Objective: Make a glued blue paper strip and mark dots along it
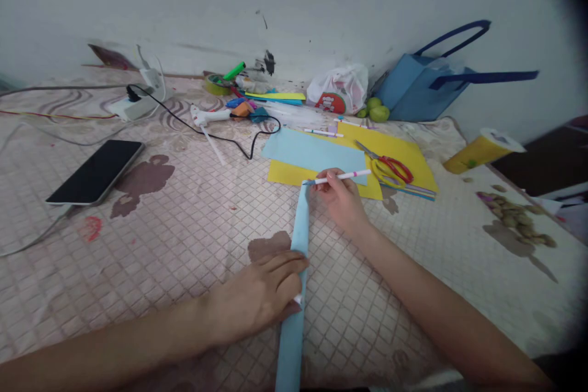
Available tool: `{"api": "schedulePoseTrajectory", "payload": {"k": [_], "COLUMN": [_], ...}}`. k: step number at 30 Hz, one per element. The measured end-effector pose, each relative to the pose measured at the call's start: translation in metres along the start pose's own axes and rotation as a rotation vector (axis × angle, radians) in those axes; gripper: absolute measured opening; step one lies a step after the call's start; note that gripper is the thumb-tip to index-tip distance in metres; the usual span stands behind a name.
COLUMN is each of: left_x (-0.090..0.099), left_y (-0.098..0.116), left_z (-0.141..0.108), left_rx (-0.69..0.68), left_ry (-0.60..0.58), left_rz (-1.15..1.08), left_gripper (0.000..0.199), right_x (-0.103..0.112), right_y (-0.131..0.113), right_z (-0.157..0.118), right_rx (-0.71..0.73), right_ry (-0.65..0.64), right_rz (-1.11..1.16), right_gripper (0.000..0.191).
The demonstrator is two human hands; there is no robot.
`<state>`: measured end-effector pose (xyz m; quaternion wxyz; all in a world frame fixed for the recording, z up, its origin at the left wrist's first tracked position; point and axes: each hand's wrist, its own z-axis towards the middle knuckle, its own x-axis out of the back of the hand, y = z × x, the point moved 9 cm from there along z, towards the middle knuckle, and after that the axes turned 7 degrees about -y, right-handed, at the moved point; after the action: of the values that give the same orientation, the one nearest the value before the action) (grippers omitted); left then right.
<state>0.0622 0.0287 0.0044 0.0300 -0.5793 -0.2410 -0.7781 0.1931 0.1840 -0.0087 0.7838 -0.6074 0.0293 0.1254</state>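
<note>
A long, narrow light blue paper strip (301,226) runs from the near table edge toward the middle. Across it lies my left hand (264,291), its fingers curled round a small white object (297,299), perhaps a pen cap. My right hand (342,199) pinches a white marker (349,175) with a pink band; the marker's tip is at the far end of the strip. Just beyond are a light blue sheet (316,153) and yellow sheets (287,173). Red and yellow scissors (390,168) rest on the yellow paper at the right.
A black phone (98,171) lies at the left, near a power strip (131,107). A white glue gun (211,115) and its cable are behind. Further right are a plastic bag (340,89), green fruit (379,111), a blue bag (413,89) and a yellow roll (480,152).
</note>
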Motion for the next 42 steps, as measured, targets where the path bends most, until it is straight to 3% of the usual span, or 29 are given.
{"api": "schedulePoseTrajectory", "payload": {"k": [5,11,19,23,26,29,32,36,42], "left_x": [-0.004,-0.006,-0.009,-0.007,0.003,0.024,0.041,0.042,0.025], "left_y": [0.003,0.005,0.000,0.000,-0.004,-0.027,-0.072,-0.119,-0.131], "left_z": [0.001,0.003,0.000,-0.001,-0.001,0.004,0.015,0.037,0.053], "left_rx": [0.069,0.109,0.134,0.142,0.135,0.170,0.283,0.320,0.296], "left_ry": [0.004,-0.017,-0.005,0.023,0.090,0.202,0.301,0.304,0.222], "left_rz": [0.058,0.051,-0.065,-0.123,-0.191,-0.214,-0.268,-0.467,-0.520], "left_gripper": [0.019,0.015,0.014,0.017,0.014,0.011,0.015,0.016,0.034], "right_x": [-0.012,-0.030,-0.010,0.005,0.004,-0.003,-0.001,0.005,0.002], "right_y": [-0.010,0.022,0.003,-0.006,-0.012,-0.009,-0.006,-0.004,0.006], "right_z": [0.004,0.000,0.000,-0.017,-0.034,-0.043,-0.044,-0.043,-0.043], "right_rx": [0.038,-0.097,-0.038,-0.047,-0.032,-0.056,-0.067,-0.059,-0.111], "right_ry": [-0.051,-0.209,-0.072,0.013,0.023,-0.005,0.041,0.084,0.003], "right_rz": [-0.035,-0.085,-0.078,-0.194,-0.288,-0.303,-0.313,-0.303,-0.367], "right_gripper": [0.016,0.019,0.020,0.016,0.013,0.014,0.014,0.012,0.014]}}
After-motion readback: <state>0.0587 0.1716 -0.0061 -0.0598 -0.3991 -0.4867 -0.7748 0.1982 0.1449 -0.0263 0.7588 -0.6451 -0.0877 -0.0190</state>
